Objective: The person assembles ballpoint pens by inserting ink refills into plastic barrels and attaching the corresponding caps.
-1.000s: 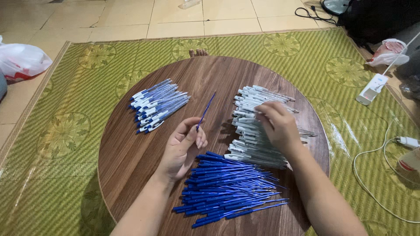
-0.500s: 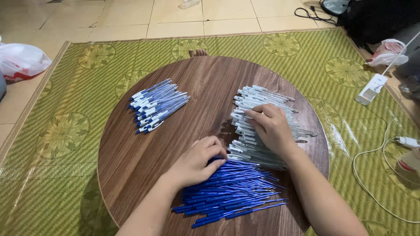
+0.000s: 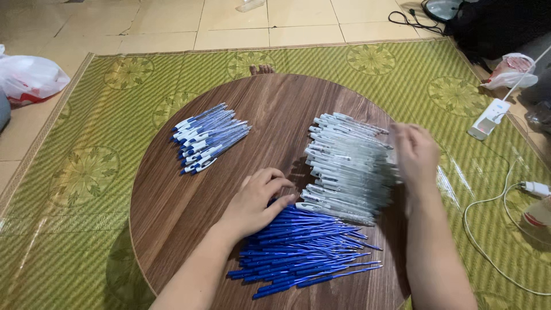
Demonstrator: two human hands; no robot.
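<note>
My left hand lies palm down on the round wooden table, fingers bent. Its fingertips touch the top edge of a pile of thin blue pen refills, and whether they pinch one is hidden. My right hand is blurred at the right edge of a pile of white pen barrels. I cannot make out anything in it. A smaller pile of blue-and-white pens lies apart at the table's left.
The table stands on a green patterned mat. A white power strip and its cable lie on the mat at right. A plastic bag sits far left, and dark bags at top right.
My left hand, which held up one blue refill, has dropped onto the blue refill pile. My right hand has slid from the middle of the white barrels to their right edge.
</note>
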